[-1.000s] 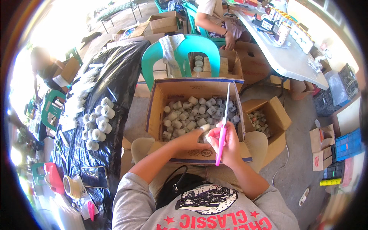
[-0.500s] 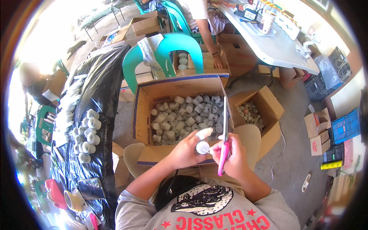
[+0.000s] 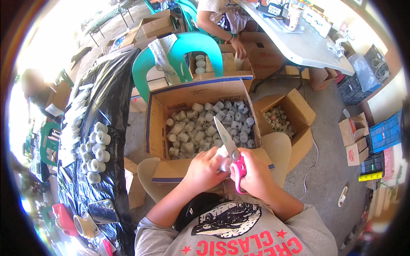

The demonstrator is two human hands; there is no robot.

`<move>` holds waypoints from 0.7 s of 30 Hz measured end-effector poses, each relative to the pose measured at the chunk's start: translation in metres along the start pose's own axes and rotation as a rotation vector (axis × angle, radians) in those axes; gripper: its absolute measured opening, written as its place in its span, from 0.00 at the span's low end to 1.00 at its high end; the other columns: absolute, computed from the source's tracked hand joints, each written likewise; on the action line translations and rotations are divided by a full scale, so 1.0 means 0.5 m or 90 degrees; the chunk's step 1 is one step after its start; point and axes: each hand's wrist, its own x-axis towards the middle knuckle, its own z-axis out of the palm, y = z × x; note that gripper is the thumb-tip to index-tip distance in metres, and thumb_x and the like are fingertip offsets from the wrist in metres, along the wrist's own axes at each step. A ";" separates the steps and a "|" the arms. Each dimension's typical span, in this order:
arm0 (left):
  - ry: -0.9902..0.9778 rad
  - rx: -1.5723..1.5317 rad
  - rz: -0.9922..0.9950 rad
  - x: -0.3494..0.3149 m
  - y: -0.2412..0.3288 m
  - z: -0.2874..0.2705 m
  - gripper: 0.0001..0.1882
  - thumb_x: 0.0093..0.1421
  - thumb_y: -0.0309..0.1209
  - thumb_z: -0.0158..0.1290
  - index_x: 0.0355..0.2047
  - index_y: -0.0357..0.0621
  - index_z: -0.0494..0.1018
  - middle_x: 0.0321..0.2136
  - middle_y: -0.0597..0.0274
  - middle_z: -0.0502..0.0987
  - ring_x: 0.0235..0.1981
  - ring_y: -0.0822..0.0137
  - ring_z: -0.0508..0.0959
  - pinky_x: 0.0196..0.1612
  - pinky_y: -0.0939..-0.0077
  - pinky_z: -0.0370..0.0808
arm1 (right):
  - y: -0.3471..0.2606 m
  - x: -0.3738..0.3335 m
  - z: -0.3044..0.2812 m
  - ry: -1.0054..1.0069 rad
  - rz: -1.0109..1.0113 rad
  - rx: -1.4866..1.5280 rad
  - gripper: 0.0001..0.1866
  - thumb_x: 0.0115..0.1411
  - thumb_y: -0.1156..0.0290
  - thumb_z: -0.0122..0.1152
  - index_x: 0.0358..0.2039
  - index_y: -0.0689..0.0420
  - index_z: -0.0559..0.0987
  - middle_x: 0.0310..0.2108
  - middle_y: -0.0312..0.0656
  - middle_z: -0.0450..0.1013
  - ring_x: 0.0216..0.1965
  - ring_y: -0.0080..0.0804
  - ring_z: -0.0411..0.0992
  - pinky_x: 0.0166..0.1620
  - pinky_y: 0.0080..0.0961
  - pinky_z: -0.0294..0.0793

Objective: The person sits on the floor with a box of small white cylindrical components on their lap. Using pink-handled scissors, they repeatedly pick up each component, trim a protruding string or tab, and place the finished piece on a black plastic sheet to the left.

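Observation:
My left hand is closed around a small whitish cylinder-shaped piece above the near flap of a large cardboard box. In my right hand are scissors with pink handles. Their blades point away from me and to the left, and they lie close over the piece; whether they touch it I cannot tell. Many similar whitish cylinders fill the bottom of the box, which sits before me between my knees.
On the left, a black plastic-covered table bears more cylinders, a phone and a tape roll. A smaller open box of scraps stands right. Beyond are a green chair, a person's arm and a white table.
The scissors have swung from upright to a leftward tilt, over the piece. My two hands have come closer together. The other person's hand has shifted up in the picture.

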 end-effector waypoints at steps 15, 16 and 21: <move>-0.011 0.109 -0.006 -0.008 0.021 -0.010 0.31 0.40 0.30 0.62 0.47 0.39 0.67 0.33 0.56 0.72 0.32 0.56 0.75 0.36 0.63 0.72 | 0.022 0.004 0.008 0.012 0.052 0.053 0.27 0.49 0.70 0.69 0.47 0.59 0.66 0.28 0.48 0.75 0.29 0.42 0.77 0.33 0.33 0.75; -0.017 0.121 -0.012 -0.010 0.023 -0.010 0.30 0.40 0.30 0.61 0.47 0.39 0.67 0.33 0.57 0.72 0.32 0.58 0.74 0.36 0.65 0.71 | 0.022 0.004 0.009 0.025 0.042 0.050 0.28 0.48 0.71 0.69 0.47 0.59 0.66 0.28 0.48 0.75 0.30 0.42 0.77 0.33 0.33 0.75; -0.028 0.159 -0.042 -0.011 0.034 -0.003 0.43 0.42 0.27 0.60 0.59 0.39 0.55 0.39 0.47 0.70 0.40 0.49 0.73 0.43 0.59 0.70 | 0.030 0.005 0.028 0.020 0.094 0.085 0.24 0.47 0.76 0.69 0.42 0.58 0.67 0.29 0.38 0.74 0.30 0.24 0.74 0.35 0.24 0.74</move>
